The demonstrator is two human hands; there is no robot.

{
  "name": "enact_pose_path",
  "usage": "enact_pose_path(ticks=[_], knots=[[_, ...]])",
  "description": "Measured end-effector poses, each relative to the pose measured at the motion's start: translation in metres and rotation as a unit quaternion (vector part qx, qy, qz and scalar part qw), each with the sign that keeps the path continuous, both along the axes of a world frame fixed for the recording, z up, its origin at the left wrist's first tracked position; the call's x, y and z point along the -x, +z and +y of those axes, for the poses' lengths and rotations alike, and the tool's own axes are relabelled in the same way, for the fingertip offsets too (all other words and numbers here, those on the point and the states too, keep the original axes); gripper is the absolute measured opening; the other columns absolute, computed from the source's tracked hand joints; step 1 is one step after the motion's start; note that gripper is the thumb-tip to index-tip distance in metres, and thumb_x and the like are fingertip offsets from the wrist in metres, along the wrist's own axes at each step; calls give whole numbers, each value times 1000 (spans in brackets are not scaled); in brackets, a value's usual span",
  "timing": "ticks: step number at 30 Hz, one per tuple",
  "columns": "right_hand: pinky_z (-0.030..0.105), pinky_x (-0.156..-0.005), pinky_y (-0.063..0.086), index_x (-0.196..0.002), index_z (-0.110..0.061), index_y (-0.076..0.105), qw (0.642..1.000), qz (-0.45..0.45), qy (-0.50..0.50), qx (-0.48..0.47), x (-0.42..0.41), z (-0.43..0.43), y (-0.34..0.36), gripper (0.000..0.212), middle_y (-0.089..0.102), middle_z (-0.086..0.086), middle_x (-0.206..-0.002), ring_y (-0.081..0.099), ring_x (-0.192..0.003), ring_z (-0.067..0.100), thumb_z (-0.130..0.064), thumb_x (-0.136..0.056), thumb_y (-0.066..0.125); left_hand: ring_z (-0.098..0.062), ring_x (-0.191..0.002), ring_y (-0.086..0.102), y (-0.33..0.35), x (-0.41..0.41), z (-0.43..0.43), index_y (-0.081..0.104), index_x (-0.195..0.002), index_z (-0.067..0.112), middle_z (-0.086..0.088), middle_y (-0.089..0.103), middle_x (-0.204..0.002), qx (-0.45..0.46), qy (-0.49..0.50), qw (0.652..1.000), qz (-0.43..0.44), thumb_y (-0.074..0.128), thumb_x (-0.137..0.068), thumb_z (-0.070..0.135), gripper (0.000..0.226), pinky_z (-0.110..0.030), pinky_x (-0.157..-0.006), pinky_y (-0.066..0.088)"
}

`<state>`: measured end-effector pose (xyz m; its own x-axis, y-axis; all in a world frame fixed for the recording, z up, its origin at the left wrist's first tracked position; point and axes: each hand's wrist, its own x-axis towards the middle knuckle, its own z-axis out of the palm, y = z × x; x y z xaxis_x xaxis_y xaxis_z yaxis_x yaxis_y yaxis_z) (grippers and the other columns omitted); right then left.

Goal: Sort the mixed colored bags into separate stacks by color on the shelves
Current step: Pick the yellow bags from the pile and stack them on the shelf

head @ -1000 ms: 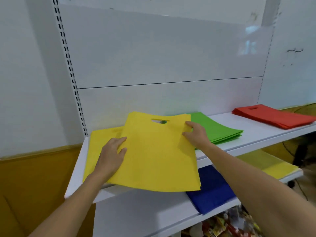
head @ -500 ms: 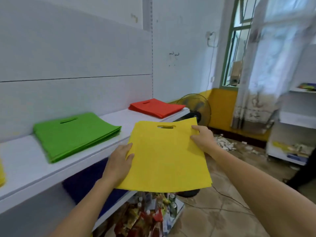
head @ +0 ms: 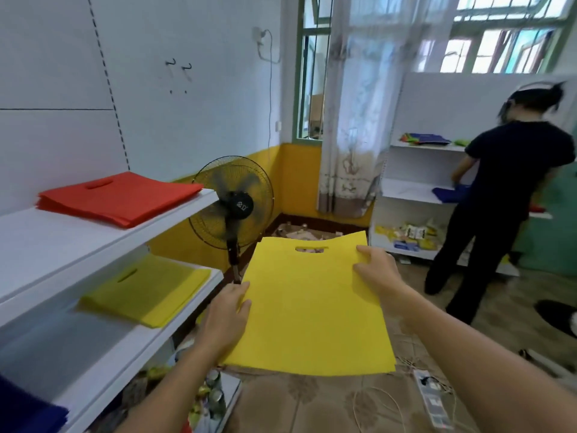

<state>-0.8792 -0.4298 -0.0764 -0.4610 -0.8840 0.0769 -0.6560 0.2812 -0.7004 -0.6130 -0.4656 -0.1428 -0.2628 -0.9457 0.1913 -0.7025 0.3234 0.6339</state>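
While both hands pinched it, the yellow bag [head: 312,307] hung flat in the air, clear of the shelves, cutout handle away from the wearer. Left hand [head: 225,314] fingers were clamped on its left edge, thumb on top; right hand [head: 374,273] fingers were closed on the upper right edge w/ thumb on top. To the left, a yellow stack [head: 146,292] lay on the lower shelf [head: 103,370], a red stack [head: 121,195] on the upper shelf [head: 46,245]. A fan [head: 232,203] stood beyond. Another person [head: 505,195] stood at the far shelving [head: 406,195] on the right.

Bare forearms, seemingly no sleeves.
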Motion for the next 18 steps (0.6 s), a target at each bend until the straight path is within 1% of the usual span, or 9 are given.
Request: enact_pose_path(ticks=[3, 7, 9, 12, 15, 18], knots=[[33, -98, 39, -142, -7, 38, 999, 24, -16, -17, 19, -31, -6, 52, 42, 12, -143, 42, -128, 27, -7, -92, 52, -17, -132, 36, -9, 22, -40, 32, -144, 15, -1, 37, -145, -13, -21, 1000, 7, 42, -98, 21, 47, -30, -104, 34], [37, -108, 35, -141, -4, 38, 999, 28, -33, -27, 35, -70, -5, 54, 41, 14, -144, 38, -132, 28, -9, -90, 55, -18, -129, 39, -11, 37, -93, 30, -145, 15, -1, 38, -142, -14, -43, 999, -3, 43, -98, 21, 49, -32, -103, 38], [40, -108, 36, -141, -5, 38, 999, 16, -41, -27, 43, -90, -5, 54, 40, 13, -144, 38, -132, 28, -8, -89, 56, -19, -128, 40, -11, 44, -118, 31, -144, 15, -2, 40, -140, -14, -49, 999, 5, 44, -97, 21, 49, -35, -103, 38], [40, -106, 38, -141, -6, 39, 999, 21, -32, -33, 52, -126, -8, 54, 40, 13, -143, 39, -130, 29, -8, -90, 56, -19, -127, 41, -16, 51, -148, 32, -144, 16, -1, 41, -140, -5, -52, 999, 8, 44, -97, 21, 49, -36, -102, 39], [41, -104, 39, -140, -6, 39, 998, 41, -1, -49, 54, -168, -16, 54, 42, 15, -142, 41, -129, 30, -7, -89, 56, -18, -129, 40, -29, 54, -174, 31, -145, 18, 1, 38, -143, -20, -38, 999, 1, 43, -98, 22, 49, -34, -102, 39], [41, -98, 42, -139, -5, 41, 996, 52, 41, -56, 55, -221, -28, 53, 45, 17, -139, 44, -125, 32, -4, -88, 55, -18, -130, 39, -45, 54, -199, 29, -145, 18, 1, 36, -145, -36, 2, 999, -2, 42, -98, 23, 49, -35, -104, 37]])
